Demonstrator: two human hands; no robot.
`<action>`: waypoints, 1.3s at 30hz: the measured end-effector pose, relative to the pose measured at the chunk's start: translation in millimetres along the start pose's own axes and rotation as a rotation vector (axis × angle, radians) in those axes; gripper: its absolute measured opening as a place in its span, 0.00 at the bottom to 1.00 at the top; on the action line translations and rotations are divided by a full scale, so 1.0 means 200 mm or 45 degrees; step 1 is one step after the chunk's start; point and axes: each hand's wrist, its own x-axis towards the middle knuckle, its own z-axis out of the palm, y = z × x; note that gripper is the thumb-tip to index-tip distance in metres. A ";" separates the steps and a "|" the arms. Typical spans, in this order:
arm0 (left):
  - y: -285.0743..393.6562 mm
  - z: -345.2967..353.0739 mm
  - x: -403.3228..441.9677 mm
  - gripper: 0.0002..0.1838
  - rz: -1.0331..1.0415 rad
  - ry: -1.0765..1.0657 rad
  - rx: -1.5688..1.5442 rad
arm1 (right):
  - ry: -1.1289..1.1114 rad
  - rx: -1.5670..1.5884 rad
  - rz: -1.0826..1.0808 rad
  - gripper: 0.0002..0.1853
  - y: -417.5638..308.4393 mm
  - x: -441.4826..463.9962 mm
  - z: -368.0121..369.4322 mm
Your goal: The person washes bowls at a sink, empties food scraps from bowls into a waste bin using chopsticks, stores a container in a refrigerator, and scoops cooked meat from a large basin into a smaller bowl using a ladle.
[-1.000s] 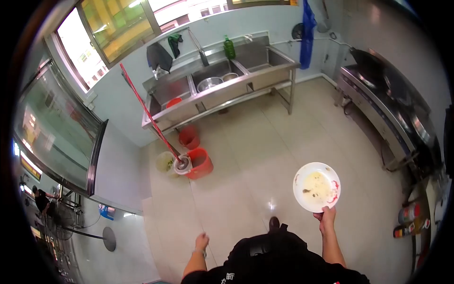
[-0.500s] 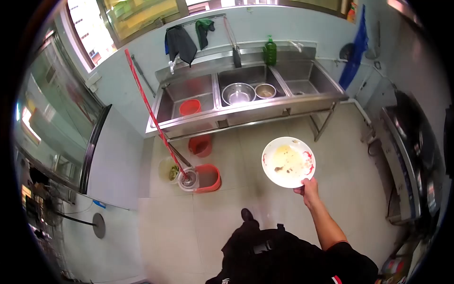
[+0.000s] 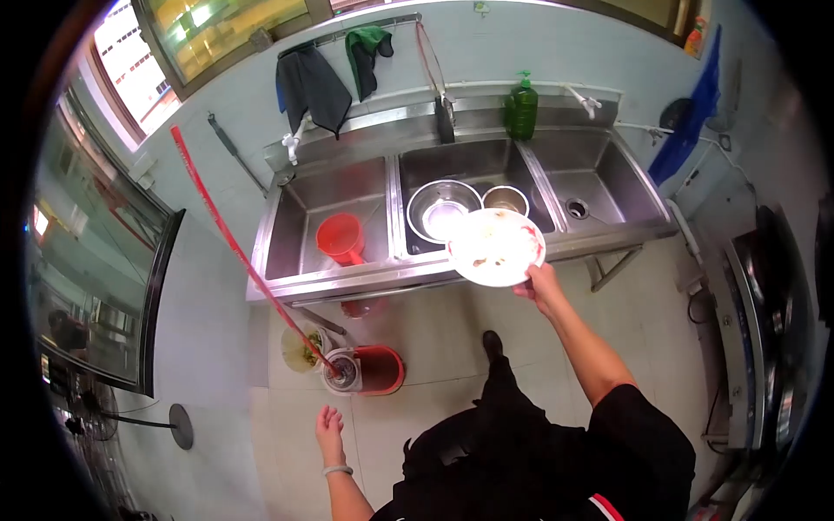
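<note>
A white plate (image 3: 495, 252) with red marks and food scraps on it is gripped at its near right rim by my right hand (image 3: 540, 288). From this view the plate overlaps the front edge of the middle sink basin, close to a large steel bowl (image 3: 441, 211) and a smaller one (image 3: 506, 201) inside that basin. My left hand (image 3: 330, 427) hangs low at the left above the floor, holding nothing, its fingers loosely bent and open. A band circles that wrist. The nearest thing to it is the red mop bucket (image 3: 382, 372).
A three-basin steel sink (image 3: 400, 271) runs along the wall. Its left basin holds a red dipper (image 3: 340, 239); a green soap bottle (image 3: 521, 108) stands behind. A red-handled mop (image 3: 230, 234) leans from the bucket beside a bin of green scraps (image 3: 300, 349). Metal equipment (image 3: 738, 321) stands at right.
I have stepped nearer the sink. The plate in my right hand has moved forward to the basin's front edge. My left hand has come into view at the lower left.
</note>
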 end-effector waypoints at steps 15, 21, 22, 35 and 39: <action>-0.44 1.13 -0.44 0.21 -0.866 0.041 0.151 | -0.204 -0.759 0.208 0.21 0.00 1.53 0.51; -0.23 1.16 -0.26 0.22 -0.721 0.095 -0.002 | -0.367 -0.419 0.566 0.18 0.30 1.63 0.55; -0.19 1.14 -0.18 0.23 -0.696 0.112 -0.033 | -0.362 -0.428 0.596 0.17 0.33 1.63 0.54; -0.07 1.16 0.25 0.22 -0.739 -0.226 0.182 | 0.593 -0.041 0.639 0.21 0.25 2.02 -0.10; -0.12 1.04 0.21 0.21 -0.724 -0.237 0.190 | 0.473 0.121 0.765 0.11 0.25 2.06 -0.08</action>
